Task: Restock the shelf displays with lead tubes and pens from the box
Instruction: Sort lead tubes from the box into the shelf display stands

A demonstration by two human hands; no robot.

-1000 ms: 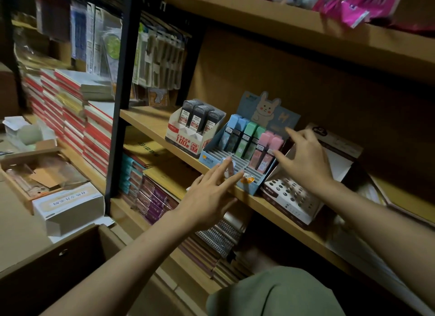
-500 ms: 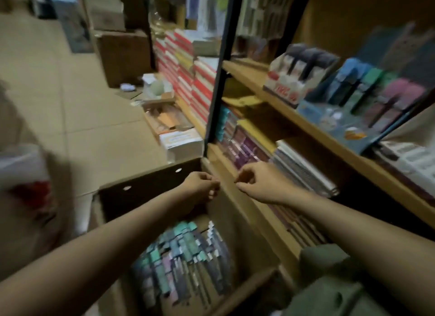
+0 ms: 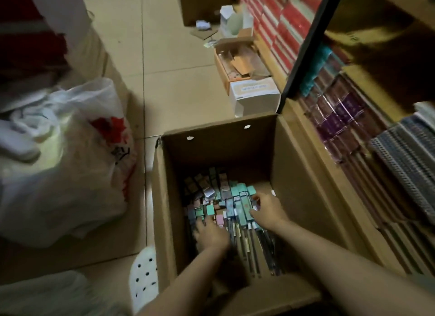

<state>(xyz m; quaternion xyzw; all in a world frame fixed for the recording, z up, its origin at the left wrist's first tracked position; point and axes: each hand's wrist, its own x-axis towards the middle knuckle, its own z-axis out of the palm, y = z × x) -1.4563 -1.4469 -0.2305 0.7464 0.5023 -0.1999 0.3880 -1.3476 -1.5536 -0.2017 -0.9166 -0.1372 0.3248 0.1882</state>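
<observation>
Both hands now down inside box [image 3: 237,148], on packaged pens [image 3: 237,205], labels unreadable

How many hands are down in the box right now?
2. The left hand rests on the packets at the near left of the box; the right hand is on the teal packets toward the right. Neither clearly grips anything.
</observation>
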